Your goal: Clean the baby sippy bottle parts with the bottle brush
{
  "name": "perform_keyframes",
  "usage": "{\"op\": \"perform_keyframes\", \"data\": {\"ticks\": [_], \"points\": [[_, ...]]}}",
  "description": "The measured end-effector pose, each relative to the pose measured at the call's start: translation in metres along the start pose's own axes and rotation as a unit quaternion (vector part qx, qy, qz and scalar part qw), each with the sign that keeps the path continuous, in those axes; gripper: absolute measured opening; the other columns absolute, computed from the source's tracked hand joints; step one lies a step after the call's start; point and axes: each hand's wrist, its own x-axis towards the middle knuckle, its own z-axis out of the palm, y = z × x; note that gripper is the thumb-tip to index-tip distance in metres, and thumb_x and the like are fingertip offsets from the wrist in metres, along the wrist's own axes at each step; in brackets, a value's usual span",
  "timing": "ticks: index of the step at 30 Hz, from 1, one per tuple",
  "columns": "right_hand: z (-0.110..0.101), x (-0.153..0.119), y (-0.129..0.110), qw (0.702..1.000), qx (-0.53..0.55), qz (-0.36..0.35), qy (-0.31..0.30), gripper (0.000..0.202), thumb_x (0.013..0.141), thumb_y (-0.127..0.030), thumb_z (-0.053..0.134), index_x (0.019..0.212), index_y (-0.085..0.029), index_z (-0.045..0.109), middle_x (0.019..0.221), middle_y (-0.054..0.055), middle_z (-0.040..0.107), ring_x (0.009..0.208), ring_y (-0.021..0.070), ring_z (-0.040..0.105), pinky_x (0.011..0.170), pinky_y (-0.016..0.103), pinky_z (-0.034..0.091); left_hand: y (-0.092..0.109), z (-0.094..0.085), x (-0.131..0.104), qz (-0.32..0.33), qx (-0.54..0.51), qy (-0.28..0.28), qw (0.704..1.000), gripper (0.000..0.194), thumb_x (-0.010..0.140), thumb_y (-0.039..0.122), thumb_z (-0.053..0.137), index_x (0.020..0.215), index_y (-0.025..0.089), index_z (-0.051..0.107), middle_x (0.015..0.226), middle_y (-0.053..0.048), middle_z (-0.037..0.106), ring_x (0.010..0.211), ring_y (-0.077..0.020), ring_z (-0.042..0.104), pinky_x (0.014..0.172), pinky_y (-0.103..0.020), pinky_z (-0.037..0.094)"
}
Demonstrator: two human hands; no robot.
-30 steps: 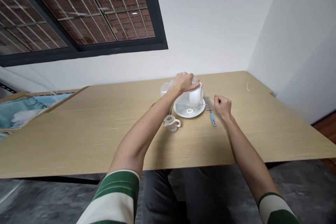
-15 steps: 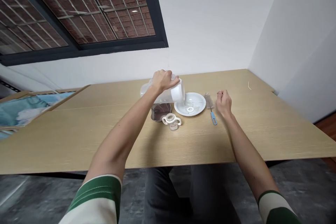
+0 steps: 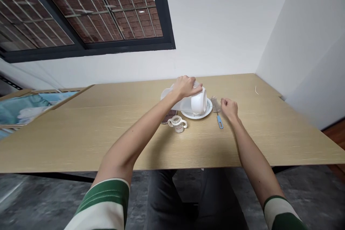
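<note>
My left hand [image 3: 185, 88] grips a translucent plastic jug [image 3: 176, 105] with a white end. The jug lies tipped on its side above the white plate [image 3: 198, 116], its white end over the plate and hiding most of it. My right hand [image 3: 229, 108] is closed in a fist at the table, right of the plate; whatever the fingers may hold is hidden. Beside that fist lies a brush with a blue handle [image 3: 220, 122] and pale bristles. A thin line runs between plate and bristles. In front stands a small clear bottle with two white handles [image 3: 178, 124].
A dark brown round item [image 3: 168, 116] sits under the jug, partly covered. At the far left is a wooden-edged box [image 3: 27, 109] with blue and white cloths. A thin white bent piece [image 3: 256, 90] lies far right on the wooden table [image 3: 107, 133]. A wall stands behind.
My left hand has carried the jug to the right, so its white end is now over the plate. My right fist stays in nearly the same place.
</note>
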Motion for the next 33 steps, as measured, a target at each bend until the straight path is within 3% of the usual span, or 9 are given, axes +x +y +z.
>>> {"op": "perform_keyframes", "data": {"ticks": [4, 7, 11, 17, 21, 27, 33], "points": [[-0.001, 0.000, -0.001, 1.000, -0.001, -0.010, 0.001, 0.045, 0.094, -0.041, 0.044, 0.054, -0.022, 0.039, 0.053, 0.001, 0.047, 0.054, 0.0136, 0.030, 0.059, 0.031, 0.020, 0.010, 0.005, 0.014, -0.008, -0.006, 0.016, 1.000, 0.063, 0.093, 0.062, 0.038, 0.102, 0.011, 0.073, 0.090, -0.020, 0.073, 0.088, -0.0327, 0.067, 0.076, -0.038, 0.043], [-0.002, 0.000, -0.002, 1.000, -0.001, -0.018, 0.003, 0.045, 0.094, -0.041, 0.044, 0.054, -0.022, 0.039, 0.054, 0.001, 0.049, 0.055, 0.0134, 0.031, 0.059, 0.031, 0.020, 0.007, 0.006, 0.022, -0.034, 0.000, 0.026, 0.999, 0.065, 0.094, 0.063, 0.036, 0.106, 0.010, 0.071, 0.095, -0.021, 0.072, 0.093, -0.0347, 0.067, 0.078, -0.039, 0.042], [-0.003, 0.001, -0.003, 1.000, -0.004, -0.012, 0.011, 0.045, 0.095, -0.042, 0.043, 0.055, -0.022, 0.041, 0.055, 0.001, 0.050, 0.054, 0.0136, 0.031, 0.058, 0.030, 0.021, -0.013, 0.004, 0.022, -0.079, 0.022, 0.012, 0.997, 0.063, 0.095, 0.062, 0.036, 0.109, 0.011, 0.069, 0.102, -0.022, 0.071, 0.098, -0.0357, 0.066, 0.079, -0.038, 0.040], [-0.003, 0.002, -0.003, 1.000, -0.004, -0.006, 0.013, 0.045, 0.094, -0.043, 0.044, 0.055, -0.022, 0.041, 0.055, 0.002, 0.050, 0.055, 0.0139, 0.032, 0.059, 0.031, 0.020, -0.052, 0.000, 0.005, -0.133, 0.045, 0.001, 0.990, 0.061, 0.093, 0.062, 0.037, 0.106, 0.013, 0.070, 0.100, -0.021, 0.072, 0.096, -0.0354, 0.066, 0.078, -0.038, 0.039], [-0.003, 0.001, -0.003, 1.000, -0.003, -0.004, 0.006, 0.044, 0.093, -0.043, 0.044, 0.055, -0.021, 0.041, 0.055, 0.002, 0.050, 0.056, 0.0140, 0.031, 0.059, 0.030, 0.019, -0.061, -0.001, -0.009, -0.131, 0.072, 0.000, 0.989, 0.058, 0.092, 0.059, 0.038, 0.101, 0.012, 0.072, 0.096, -0.022, 0.073, 0.091, -0.0353, 0.067, 0.074, -0.038, 0.039], [-0.007, 0.000, -0.005, 1.000, -0.008, 0.003, 0.002, 0.042, 0.092, -0.041, 0.045, 0.055, -0.021, 0.040, 0.055, 0.002, 0.048, 0.056, 0.0138, 0.030, 0.060, 0.031, 0.019, -0.039, 0.002, -0.014, -0.073, 0.055, -0.019, 0.996, 0.060, 0.091, 0.060, 0.040, 0.098, 0.011, 0.075, 0.091, -0.022, 0.072, 0.086, -0.0352, 0.067, 0.072, -0.039, 0.041], [-0.009, 0.000, -0.006, 1.000, -0.019, 0.005, 0.002, 0.044, 0.093, -0.043, 0.043, 0.055, -0.021, 0.041, 0.056, 0.002, 0.048, 0.056, 0.0140, 0.031, 0.060, 0.031, 0.019, -0.003, 0.005, 0.005, -0.036, 0.024, -0.005, 0.999, 0.061, 0.092, 0.059, 0.040, 0.102, 0.009, 0.074, 0.094, -0.022, 0.072, 0.091, -0.0355, 0.068, 0.075, -0.039, 0.042]]}}
